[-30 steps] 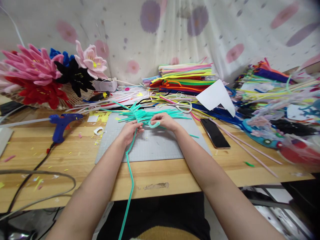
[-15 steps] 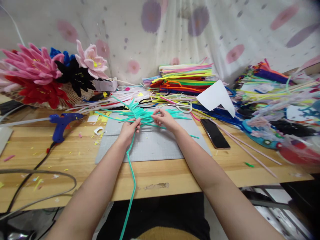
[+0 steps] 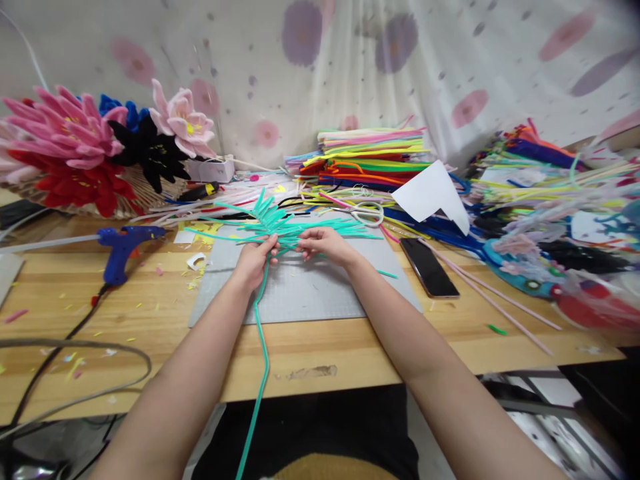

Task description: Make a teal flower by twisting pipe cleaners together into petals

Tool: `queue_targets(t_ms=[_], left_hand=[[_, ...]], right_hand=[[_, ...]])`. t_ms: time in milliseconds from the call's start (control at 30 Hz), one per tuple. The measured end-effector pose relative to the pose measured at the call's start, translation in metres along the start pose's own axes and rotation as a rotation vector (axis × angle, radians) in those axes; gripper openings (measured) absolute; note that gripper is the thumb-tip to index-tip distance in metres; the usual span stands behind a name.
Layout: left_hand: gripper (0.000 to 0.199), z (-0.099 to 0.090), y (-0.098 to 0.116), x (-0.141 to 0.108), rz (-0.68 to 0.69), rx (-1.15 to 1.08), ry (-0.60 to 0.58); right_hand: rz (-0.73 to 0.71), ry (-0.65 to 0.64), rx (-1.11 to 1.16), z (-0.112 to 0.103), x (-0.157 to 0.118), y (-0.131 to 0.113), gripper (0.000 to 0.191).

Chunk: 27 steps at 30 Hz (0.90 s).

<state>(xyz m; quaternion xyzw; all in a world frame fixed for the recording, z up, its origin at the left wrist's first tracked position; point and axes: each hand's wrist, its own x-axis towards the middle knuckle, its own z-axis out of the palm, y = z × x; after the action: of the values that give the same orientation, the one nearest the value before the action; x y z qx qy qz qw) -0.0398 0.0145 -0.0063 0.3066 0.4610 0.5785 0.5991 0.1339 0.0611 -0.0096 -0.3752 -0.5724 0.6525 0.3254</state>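
My left hand [image 3: 254, 261] is closed, thumb and fingers pinching a teal pipe-cleaner piece [image 3: 270, 215] with several short strands fanning out like a leaf. From under this hand a long teal pipe-cleaner stem [image 3: 259, 320] runs down past the table's front edge. My right hand [image 3: 327, 245] is just to the right, its fingertips pinched on a teal pipe cleaner beside the piece; the exact grip is partly hidden. Behind both hands, loose teal pipe cleaners [image 3: 350, 229] lie in a pile on the grey cutting mat [image 3: 310, 303].
To the left are a blue glue gun [image 3: 120, 253] and fuzzy flowers [image 3: 75, 133]. White-handled scissors [image 3: 369, 213], a paper cutout [image 3: 430, 193] and stacked coloured pipe cleaners [image 3: 370, 160] lie behind. A phone [image 3: 431, 267] rests right of the mat.
My right hand has moved slightly left and down towards my left hand, and its fingers have closed. The fanned teal piece has tilted a little upward and left.
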Motion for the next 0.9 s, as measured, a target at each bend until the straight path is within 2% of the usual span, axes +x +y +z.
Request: queue_targets(t_ms=[233, 433, 567, 733, 900], left_hand=[[0.023, 0.0019, 0.0025, -0.0018, -0.081, -0.029, 0.024], [0.018, 0.0060, 0.0078, -0.0044, -0.185, -0.058, 0.119], [0.016, 0.0041, 0.0055, -0.0039, -0.157, 0.001, 0.096], [0.015, 0.0019, 0.0006, -0.0019, -0.077, 0.054, 0.098], [0.014, 0.0051, -0.0017, -0.0025, -0.040, 0.097, 0.118]], right_hand=[[-0.054, 0.081, -0.079, 0.0037, 0.0034, 0.0020, 0.029], [-0.150, 0.111, -0.140, 0.0029, 0.0050, 0.0053, 0.026], [-0.201, 0.131, -0.176, 0.0016, 0.0046, 0.0065, 0.025], [-0.088, 0.076, -0.106, -0.0019, 0.0022, 0.0049, 0.028], [0.019, 0.093, 0.029, 0.0002, -0.0023, -0.0014, 0.033]])
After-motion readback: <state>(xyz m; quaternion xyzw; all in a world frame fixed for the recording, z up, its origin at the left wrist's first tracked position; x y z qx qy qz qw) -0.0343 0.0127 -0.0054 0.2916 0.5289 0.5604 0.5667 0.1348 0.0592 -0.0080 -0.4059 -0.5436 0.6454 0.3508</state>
